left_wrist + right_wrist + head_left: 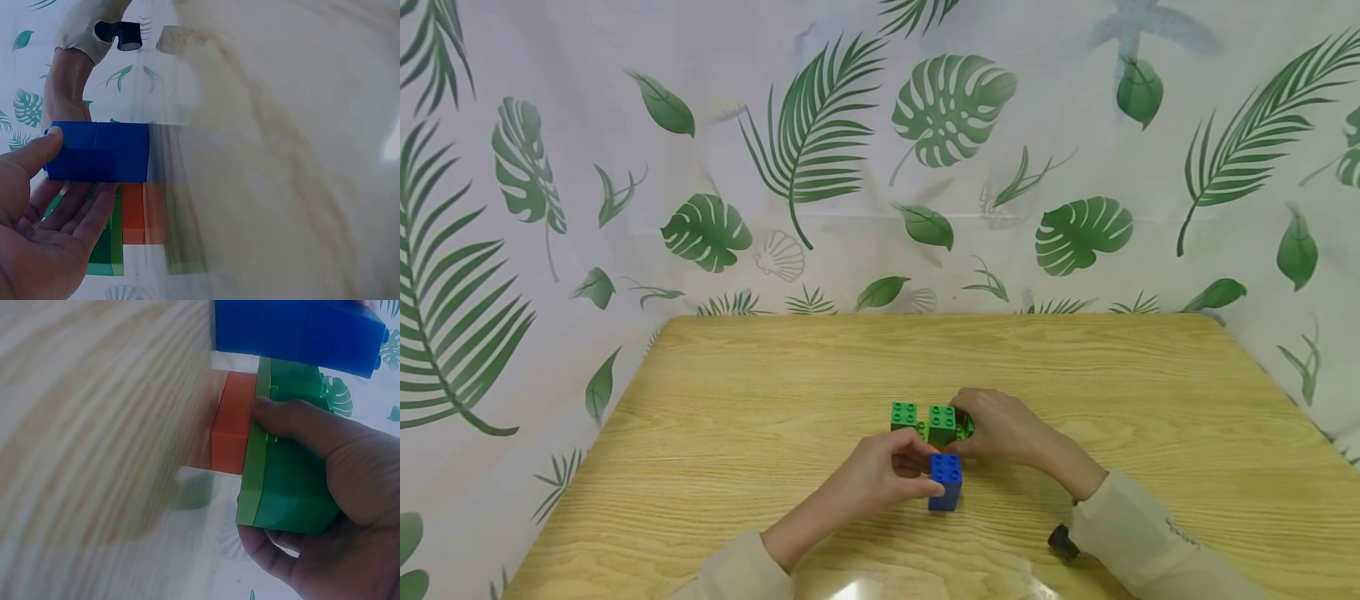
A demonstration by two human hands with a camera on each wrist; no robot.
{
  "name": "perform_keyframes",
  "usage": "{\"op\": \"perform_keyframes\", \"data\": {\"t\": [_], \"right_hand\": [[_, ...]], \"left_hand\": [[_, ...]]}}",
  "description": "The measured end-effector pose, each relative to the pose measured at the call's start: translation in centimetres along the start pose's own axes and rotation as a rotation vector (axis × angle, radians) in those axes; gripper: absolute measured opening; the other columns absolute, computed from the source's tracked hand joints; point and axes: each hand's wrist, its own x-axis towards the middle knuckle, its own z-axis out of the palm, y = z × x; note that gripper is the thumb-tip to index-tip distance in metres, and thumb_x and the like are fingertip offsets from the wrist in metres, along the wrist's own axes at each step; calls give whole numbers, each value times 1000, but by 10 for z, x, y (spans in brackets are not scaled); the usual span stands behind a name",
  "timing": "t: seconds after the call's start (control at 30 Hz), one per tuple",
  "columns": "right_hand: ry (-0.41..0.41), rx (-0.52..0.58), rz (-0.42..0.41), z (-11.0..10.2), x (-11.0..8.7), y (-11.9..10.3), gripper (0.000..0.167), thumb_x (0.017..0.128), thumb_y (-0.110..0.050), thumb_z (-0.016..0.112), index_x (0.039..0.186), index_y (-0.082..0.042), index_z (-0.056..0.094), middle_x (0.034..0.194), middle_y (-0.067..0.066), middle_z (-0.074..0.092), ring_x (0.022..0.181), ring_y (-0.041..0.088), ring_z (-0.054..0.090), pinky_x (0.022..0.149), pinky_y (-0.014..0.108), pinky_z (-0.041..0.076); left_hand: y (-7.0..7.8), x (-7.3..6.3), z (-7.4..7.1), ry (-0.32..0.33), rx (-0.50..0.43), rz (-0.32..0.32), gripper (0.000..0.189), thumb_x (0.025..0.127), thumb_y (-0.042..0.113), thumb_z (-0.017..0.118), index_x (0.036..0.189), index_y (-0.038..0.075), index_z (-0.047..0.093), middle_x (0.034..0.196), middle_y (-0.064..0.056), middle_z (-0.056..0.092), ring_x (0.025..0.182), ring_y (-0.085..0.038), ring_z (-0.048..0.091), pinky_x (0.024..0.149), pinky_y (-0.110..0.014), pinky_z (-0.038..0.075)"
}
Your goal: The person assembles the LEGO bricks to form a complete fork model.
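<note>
Two stacked blue bricks (945, 492) stand upright on the table, with a seam between them in the left wrist view. My left hand (887, 471) pinches them, thumb near the studded top and fingers behind. Just beyond is a built piece: dark green bricks (942, 427) sit apart on a lime green plate (253, 481), with an orange brick (234, 425) under it. My right hand (1007, 425) grips the right end of this piece, thumb on the near side and fingers behind. That hand hides part of the end brick. The blue bricks and the green piece look apart.
The wooden table (760, 375) has a glossy surface that mirrors the bricks. A leaf-patterned cloth (850, 167) hangs behind and around it. A small black object (1063, 542) sits at the right sleeve's cuff, close to the tabletop.
</note>
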Motion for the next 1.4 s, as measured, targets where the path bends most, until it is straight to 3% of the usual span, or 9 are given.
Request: {"op": "perform_keyframes", "data": {"t": [0.27, 0.67, 0.9, 1.13, 1.4], "right_hand": [[7, -20, -18, -1, 1, -1, 50, 79, -31, 92, 111, 3, 73, 96, 5, 69, 79, 15, 63, 66, 32, 52], [1, -13, -22, -1, 1, -2, 46, 79, -29, 92, 108, 1, 73, 93, 2, 68, 77, 12, 60, 65, 31, 50], [14, -20, -36, -1, 0, -2, 42, 78, -29, 93, 101, 0, 72, 86, -2, 64, 72, 10, 57, 63, 30, 48], [6, -5, -27, -2, 1, -2, 42, 78, -27, 93, 103, 0, 73, 88, -1, 65, 73, 9, 57, 64, 30, 50], [11, 2, -44, -10, -1, -6, 39, 78, -26, 93, 101, -2, 72, 89, -2, 65, 74, 8, 54, 63, 27, 48]], "left_hand": [[1, -1, 2, -6, 2, 3, 30, 90, 11, 83, 115, 8, 68, 108, 2, 71, 104, -16, 68, 90, -25, 54], [1, -1, 2, -34, 24, 13, 33, 92, 12, 80, 121, 6, 66, 114, 0, 70, 109, -18, 68, 92, -23, 53], [1, -1, 1, -10, 78, 23, 47, 89, 15, 84, 130, 5, 63, 121, -5, 70, 112, -17, 67, 96, -26, 52], [6, -7, -9, 11, 93, 35, 46, 94, 20, 80, 132, 3, 61, 124, -9, 69, 117, -27, 65, 100, -32, 51], [14, -9, -28, 81, 114, 128, 38, 97, 15, 75, 129, -2, 62, 122, -14, 70, 111, -26, 68, 96, -38, 54]]}}
